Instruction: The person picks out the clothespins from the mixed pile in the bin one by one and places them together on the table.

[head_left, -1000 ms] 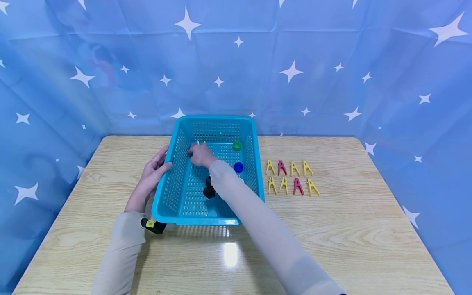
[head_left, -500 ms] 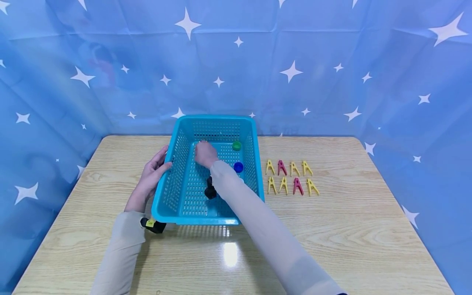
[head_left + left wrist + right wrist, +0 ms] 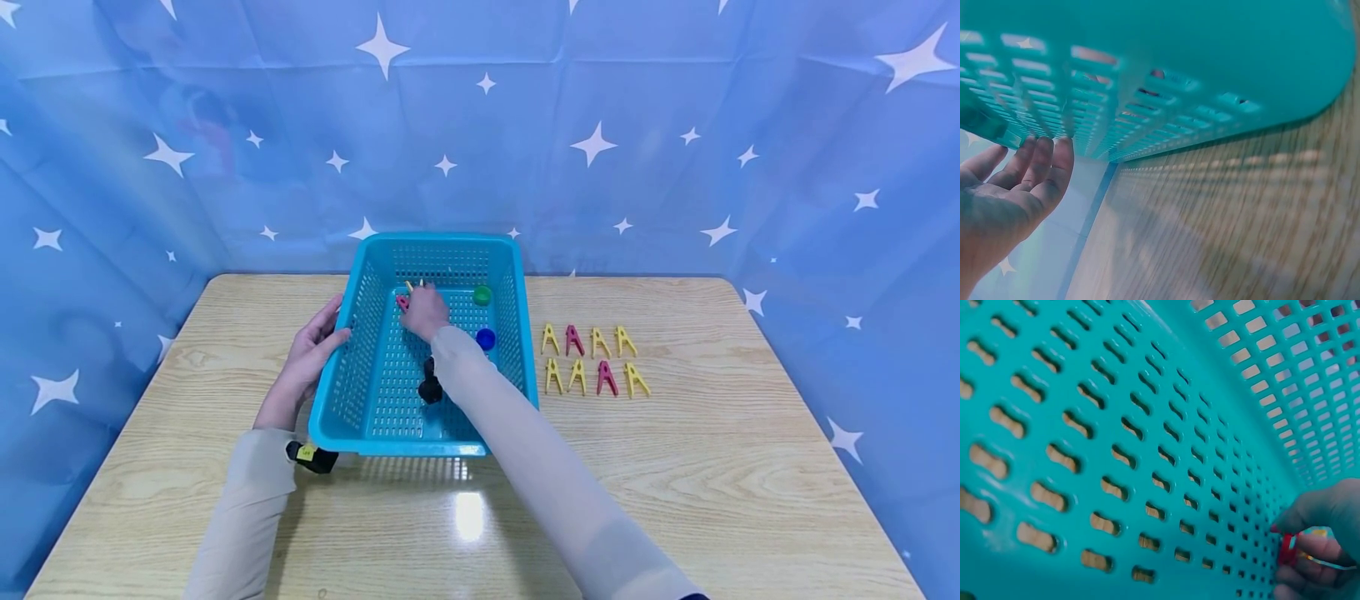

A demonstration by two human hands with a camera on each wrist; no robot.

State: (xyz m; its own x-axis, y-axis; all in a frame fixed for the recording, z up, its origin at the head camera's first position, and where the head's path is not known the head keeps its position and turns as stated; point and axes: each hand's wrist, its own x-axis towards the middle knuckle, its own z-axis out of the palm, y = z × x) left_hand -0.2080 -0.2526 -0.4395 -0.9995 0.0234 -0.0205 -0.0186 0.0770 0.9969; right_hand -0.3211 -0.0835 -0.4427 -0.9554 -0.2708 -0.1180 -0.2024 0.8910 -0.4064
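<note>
A blue plastic basket (image 3: 423, 448) stands on the table. My left hand (image 3: 306, 354) holds its left side, thumb over the rim; in the left wrist view the other fingers (image 3: 1063, 165) touch the perforated outer wall. Inside, toward the far left, my right hand (image 3: 424, 313) pinches a red clothespin (image 3: 1286, 550), partly hidden by the fingers. A yellow clothespin (image 3: 408, 286) shows just beyond that hand. A green cap (image 3: 482, 295) and a dark blue cap (image 3: 486, 339) lie along the basket's right side.
Right of the basket, yellow and red clothespins lie in two rows, among them a yellow clothespin (image 3: 550, 339) and a red clothespin (image 3: 607, 378). A blue star-patterned curtain (image 3: 480, 167) hangs behind the wooden table (image 3: 735, 450).
My right hand has shifted right inside the basket, and the red clothespin has moved right with it after being hidden half a second ago. My left hand has stayed on the basket's side.
</note>
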